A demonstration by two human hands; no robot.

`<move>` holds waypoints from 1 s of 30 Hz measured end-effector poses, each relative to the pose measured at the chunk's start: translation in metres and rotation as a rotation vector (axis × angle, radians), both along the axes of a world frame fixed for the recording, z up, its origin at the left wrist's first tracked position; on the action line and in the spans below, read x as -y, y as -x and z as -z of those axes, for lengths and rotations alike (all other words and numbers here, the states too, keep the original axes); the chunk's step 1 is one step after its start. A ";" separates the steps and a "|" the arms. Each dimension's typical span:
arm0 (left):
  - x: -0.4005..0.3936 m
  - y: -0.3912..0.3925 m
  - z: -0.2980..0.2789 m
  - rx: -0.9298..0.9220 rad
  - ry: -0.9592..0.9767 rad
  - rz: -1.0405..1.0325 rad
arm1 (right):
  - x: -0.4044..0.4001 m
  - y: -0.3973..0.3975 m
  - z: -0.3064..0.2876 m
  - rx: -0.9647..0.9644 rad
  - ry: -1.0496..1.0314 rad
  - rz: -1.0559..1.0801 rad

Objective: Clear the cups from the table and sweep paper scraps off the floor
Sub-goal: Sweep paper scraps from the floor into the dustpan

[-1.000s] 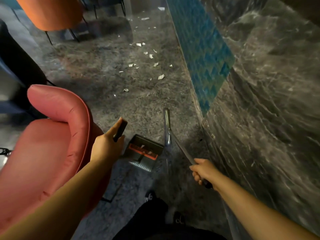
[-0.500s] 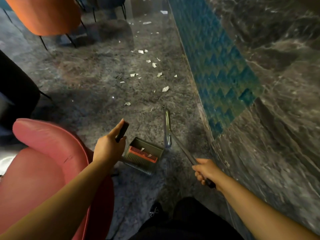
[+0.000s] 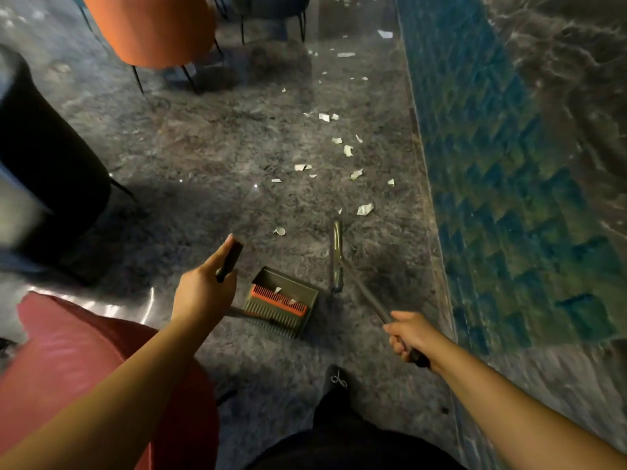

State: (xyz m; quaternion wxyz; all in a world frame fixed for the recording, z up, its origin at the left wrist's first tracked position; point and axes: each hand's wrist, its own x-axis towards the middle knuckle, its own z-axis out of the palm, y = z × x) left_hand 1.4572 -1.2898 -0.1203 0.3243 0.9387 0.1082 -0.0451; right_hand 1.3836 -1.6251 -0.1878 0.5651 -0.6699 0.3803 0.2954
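Advancing since 1 s ago: paper scraps (image 3: 365,209) now nearer broom (image 3: 337,256), pink chair (image 3: 84,361) falling behind. Left hand (image 3: 203,293) curled round dustpan (image 3: 281,301) handle; right hand (image 3: 409,335) clenched on broom shaft. Sweeping pending; no cups visible.

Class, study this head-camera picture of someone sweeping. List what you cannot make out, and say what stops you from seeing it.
- Cups and table: none in the head view, outside the frame.
- Broom bristles: seen end-on and dark, too blurred to tell.
- Dustpan handle: its middle is hidden behind the left hand.
- Broom handle end: covered by the right hand.
- Paper scraps farthest away: too small to count.
- Orange chair: cut off by the top edge.
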 end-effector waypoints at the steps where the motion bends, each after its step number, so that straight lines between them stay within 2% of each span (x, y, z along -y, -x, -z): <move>1: -0.002 -0.012 -0.001 0.011 0.004 -0.015 | 0.000 -0.018 -0.002 -0.003 -0.004 -0.029; 8: -0.035 -0.091 -0.006 0.040 -0.020 -0.094 | -0.029 -0.147 -0.017 -0.026 -0.046 -0.210; 16: -0.091 -0.176 0.005 0.005 -0.029 -0.139 | -0.079 -0.279 0.014 -0.083 -0.059 -0.403; 25: -0.127 -0.242 0.009 -0.092 -0.070 -0.225 | -0.098 -0.400 0.048 -0.202 -0.044 -0.472; 30: -0.120 -0.280 0.014 -0.112 -0.079 -0.294 | -0.088 -0.481 0.054 -0.257 -0.067 -0.450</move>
